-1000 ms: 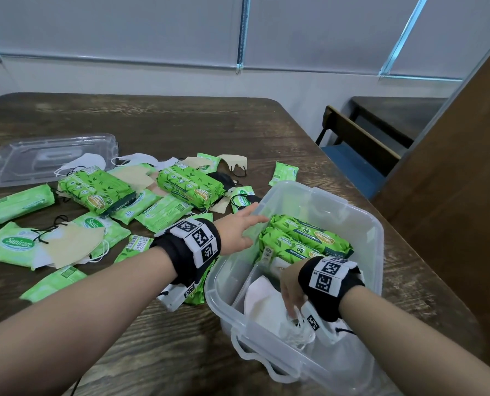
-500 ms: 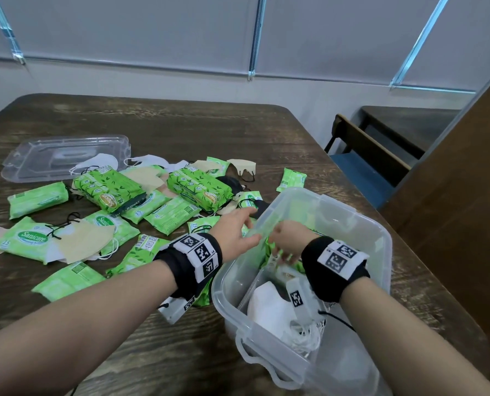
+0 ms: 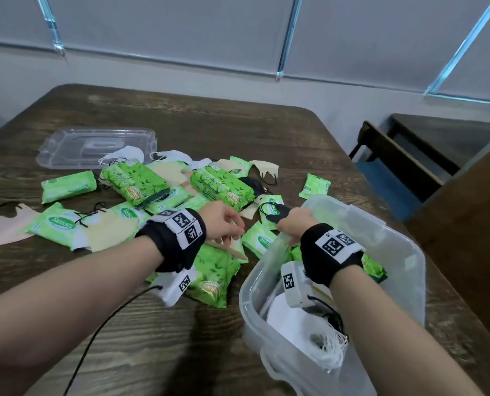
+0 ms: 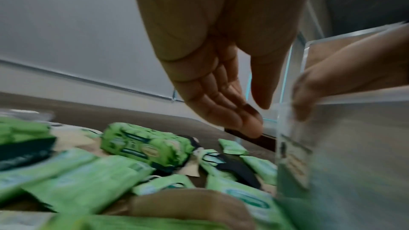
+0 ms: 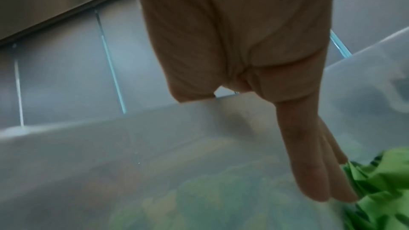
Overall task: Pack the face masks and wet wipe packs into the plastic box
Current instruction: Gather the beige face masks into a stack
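The clear plastic box (image 3: 409,252) stands at the right with white face masks (image 3: 289,318) and green wipe packs (image 3: 372,267) inside. My right hand (image 3: 293,224) is at its far left rim, fingers (image 5: 321,181) straight and pointing down along the inner wall (image 5: 155,137) beside a green pack (image 5: 380,181). My left hand (image 3: 226,224) hovers just left of the box, over loose wipe packs (image 3: 221,187) and a beige mask (image 3: 109,227). In the left wrist view its fingers (image 4: 232,107) are relaxed and hold nothing.
Green packs and white, beige and black masks (image 3: 278,215) lie scattered across the wooden table (image 3: 209,124). The clear lid (image 3: 95,147) lies at the back left. A chair (image 3: 395,172) and a wooden panel (image 3: 466,224) stand to the right.
My right hand has lifted off the white masks and moved to the box's far left rim. My left hand has drawn back from the rim to above the pile.
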Demonstrator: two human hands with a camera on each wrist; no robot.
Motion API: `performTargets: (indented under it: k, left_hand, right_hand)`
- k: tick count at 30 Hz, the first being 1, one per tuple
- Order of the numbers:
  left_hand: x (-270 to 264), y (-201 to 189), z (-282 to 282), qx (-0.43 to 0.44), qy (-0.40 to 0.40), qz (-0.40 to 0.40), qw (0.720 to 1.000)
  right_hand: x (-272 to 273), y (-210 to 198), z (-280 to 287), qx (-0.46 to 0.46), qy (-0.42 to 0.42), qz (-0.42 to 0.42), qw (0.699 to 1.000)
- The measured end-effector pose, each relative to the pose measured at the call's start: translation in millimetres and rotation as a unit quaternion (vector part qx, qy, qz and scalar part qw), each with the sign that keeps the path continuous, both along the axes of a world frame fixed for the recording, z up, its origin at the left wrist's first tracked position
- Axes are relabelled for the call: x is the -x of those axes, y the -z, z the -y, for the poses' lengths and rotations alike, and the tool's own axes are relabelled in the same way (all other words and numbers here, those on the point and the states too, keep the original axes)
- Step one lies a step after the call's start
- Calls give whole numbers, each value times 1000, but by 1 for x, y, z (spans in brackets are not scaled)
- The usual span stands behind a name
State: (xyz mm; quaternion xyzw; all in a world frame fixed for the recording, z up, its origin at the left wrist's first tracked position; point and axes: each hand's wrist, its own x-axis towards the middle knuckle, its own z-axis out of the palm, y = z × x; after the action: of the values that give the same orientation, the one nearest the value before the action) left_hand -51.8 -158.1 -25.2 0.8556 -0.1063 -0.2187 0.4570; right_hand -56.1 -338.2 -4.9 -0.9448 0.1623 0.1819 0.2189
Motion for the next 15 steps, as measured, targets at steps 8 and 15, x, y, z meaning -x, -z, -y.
performTargets:
  k: [8, 15]
  left_hand:
    - [-65, 6, -99, -212, -139, 63, 965]
    - [-94, 34, -187, -325, -133, -8, 936]
  right_hand:
    - [0, -13, 5, 108, -71, -53, 990]
    - [-18, -13, 2, 142, -86, -59, 984]
